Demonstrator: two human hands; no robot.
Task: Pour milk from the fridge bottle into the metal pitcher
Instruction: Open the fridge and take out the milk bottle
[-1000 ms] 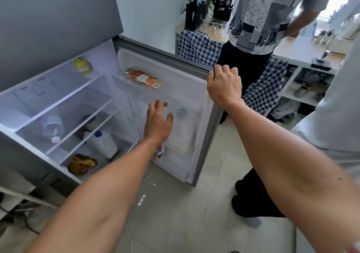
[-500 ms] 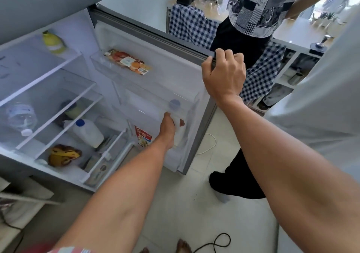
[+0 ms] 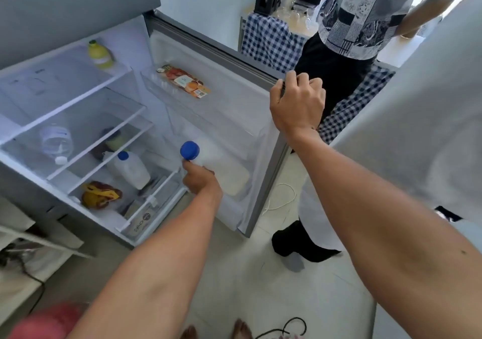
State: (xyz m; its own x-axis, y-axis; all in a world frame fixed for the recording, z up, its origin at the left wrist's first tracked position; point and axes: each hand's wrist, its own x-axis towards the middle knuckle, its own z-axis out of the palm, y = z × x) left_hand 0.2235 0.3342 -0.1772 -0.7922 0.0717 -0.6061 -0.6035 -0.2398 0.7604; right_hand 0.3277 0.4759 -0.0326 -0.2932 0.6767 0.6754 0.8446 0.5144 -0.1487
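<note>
A white milk bottle (image 3: 221, 166) with a blue cap (image 3: 189, 150) is in front of the open fridge door's lower shelf, tilted and partly lifted out. My left hand (image 3: 199, 178) grips it just under the cap. My right hand (image 3: 297, 104) grips the top edge of the open fridge door (image 3: 227, 59). A second white bottle with a blue cap (image 3: 130, 168) lies on a lower shelf inside the fridge. No metal pitcher is in view.
A person in a patterned shirt (image 3: 365, 12) stands just behind the door. Inside the fridge are a yellow bottle (image 3: 100, 54), a clear water bottle (image 3: 56, 140) and a wrapped pack (image 3: 100, 195). A food pack (image 3: 184, 82) sits on the upper door shelf. A cable (image 3: 279, 198) lies on the floor.
My left hand went from open in front of the door shelf to reaching down into it, and now holds the milk bottle by its neck, raised out. My right hand stayed on the door's edge.
</note>
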